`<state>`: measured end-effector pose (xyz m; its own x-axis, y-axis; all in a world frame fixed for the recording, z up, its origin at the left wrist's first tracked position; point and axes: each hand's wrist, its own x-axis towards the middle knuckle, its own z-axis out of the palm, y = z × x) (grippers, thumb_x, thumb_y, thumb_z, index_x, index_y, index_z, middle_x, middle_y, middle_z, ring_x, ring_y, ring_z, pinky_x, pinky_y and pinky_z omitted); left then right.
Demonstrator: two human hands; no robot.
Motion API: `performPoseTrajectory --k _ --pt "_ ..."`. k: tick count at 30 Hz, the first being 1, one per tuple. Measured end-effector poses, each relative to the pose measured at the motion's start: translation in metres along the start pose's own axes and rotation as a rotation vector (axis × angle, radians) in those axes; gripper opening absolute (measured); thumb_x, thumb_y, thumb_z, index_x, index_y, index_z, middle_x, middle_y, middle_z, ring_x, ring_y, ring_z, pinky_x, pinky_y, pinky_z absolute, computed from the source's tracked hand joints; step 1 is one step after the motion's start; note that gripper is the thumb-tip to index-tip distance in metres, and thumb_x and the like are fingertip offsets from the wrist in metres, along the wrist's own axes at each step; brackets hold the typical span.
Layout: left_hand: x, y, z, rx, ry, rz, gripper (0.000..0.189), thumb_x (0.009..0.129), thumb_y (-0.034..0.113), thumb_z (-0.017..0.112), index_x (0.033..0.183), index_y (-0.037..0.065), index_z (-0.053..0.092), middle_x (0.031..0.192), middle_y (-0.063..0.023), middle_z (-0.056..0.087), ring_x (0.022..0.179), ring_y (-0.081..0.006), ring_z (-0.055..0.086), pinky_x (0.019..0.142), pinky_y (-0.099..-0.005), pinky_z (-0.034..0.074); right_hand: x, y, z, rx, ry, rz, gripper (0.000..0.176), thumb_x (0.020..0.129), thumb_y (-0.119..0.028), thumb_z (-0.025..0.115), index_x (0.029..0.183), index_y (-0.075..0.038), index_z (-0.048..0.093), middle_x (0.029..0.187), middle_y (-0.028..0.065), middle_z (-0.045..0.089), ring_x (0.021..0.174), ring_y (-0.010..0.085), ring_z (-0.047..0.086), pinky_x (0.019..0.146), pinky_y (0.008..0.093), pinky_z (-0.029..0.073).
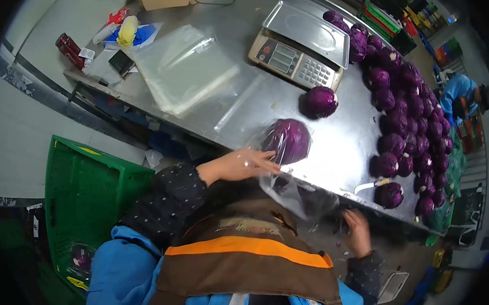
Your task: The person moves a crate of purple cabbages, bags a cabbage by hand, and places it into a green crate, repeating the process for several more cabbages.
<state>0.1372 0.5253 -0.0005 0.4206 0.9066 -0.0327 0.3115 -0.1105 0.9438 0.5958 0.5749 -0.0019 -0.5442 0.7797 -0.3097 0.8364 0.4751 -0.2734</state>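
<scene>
A red cabbage (290,141) lies inside a clear plastic bag (293,194) at the near edge of the metal table. My left hand (239,164) reaches across to it, fingers stretched out and resting against the film by the cabbage's lower left side. The loose end of the bag hangs over the table edge, towards my body. Below that edge, my right hand (358,234) is curled at the bag's loose end; its fingertips are slightly blurred. Just behind the bagged cabbage sits a bare red cabbage (321,102).
A weighing scale (297,58) and a stack of clear bags (184,66) occupy the metal table (242,116). Many red cabbages (400,113) are heaped at right, near a knife (371,185). A green crate (85,186) holding a bagged cabbage stands at left. A co-worker (459,95) is farther off.
</scene>
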Motion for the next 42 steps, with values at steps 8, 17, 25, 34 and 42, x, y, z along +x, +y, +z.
performPoseTrajectory --k 8,17,25,34,42 --pt "0.012 -0.006 0.000 -0.466 0.234 -0.204 0.047 0.092 0.044 0.046 0.098 0.003 0.067 0.094 -0.0120 0.067 0.103 -0.0250 0.057 0.088 -0.0322 0.044 0.152 -0.150 -0.051 0.881 0.135 -0.178 0.028 0.076 -0.021 0.071 0.078 -0.001 0.051 0.083 0.0126 0.059 0.082 0.0204 0.059 0.070 0.0302 0.047" --pt "0.069 -0.022 0.006 0.951 0.803 -0.219 0.030 0.080 0.015 0.058 0.107 0.003 0.058 0.103 -0.0155 0.058 0.096 -0.0277 0.055 0.077 -0.0360 0.044 0.247 -0.109 -0.030 0.145 0.335 -0.438 0.058 0.071 0.002 0.062 0.125 0.000 0.039 0.112 0.0219 0.053 0.105 0.0325 0.054 0.089 0.0385 0.043" --pt "0.078 -0.071 0.030 -0.226 0.729 -0.093 0.087 0.062 0.006 0.072 0.137 0.008 0.028 0.127 -0.0166 0.047 0.119 -0.0293 0.046 0.096 -0.0372 0.040 0.264 -0.148 -0.028 0.903 -0.551 -0.488 0.071 0.074 -0.002 0.065 0.135 0.001 0.029 0.126 0.0175 0.045 0.112 0.0322 0.047 0.095 0.0394 0.039" --pt "-0.195 0.089 -0.018 -0.743 1.545 0.278 0.084 0.066 -0.002 0.073 0.137 0.006 0.029 0.119 -0.0098 0.053 0.112 -0.0224 0.051 0.095 -0.0332 0.041 0.224 -0.421 -0.032 0.693 -0.726 -1.118 0.084 0.080 -0.023 0.064 0.141 0.005 0.014 0.141 0.0213 0.025 0.129 0.0281 0.030 0.105 0.0365 0.025" --pt "-0.515 0.072 0.144 -0.535 2.150 -0.195 0.052 0.086 0.030 0.052 0.131 0.006 0.040 0.129 -0.0116 0.047 0.122 -0.0260 0.043 0.102 -0.0438 0.033 0.099 -0.616 0.005 0.401 -0.719 -1.590 0.081 0.066 -0.018 0.079 0.133 -0.002 0.037 0.137 0.0189 0.036 0.103 0.0270 0.057 0.086 0.0357 0.047"
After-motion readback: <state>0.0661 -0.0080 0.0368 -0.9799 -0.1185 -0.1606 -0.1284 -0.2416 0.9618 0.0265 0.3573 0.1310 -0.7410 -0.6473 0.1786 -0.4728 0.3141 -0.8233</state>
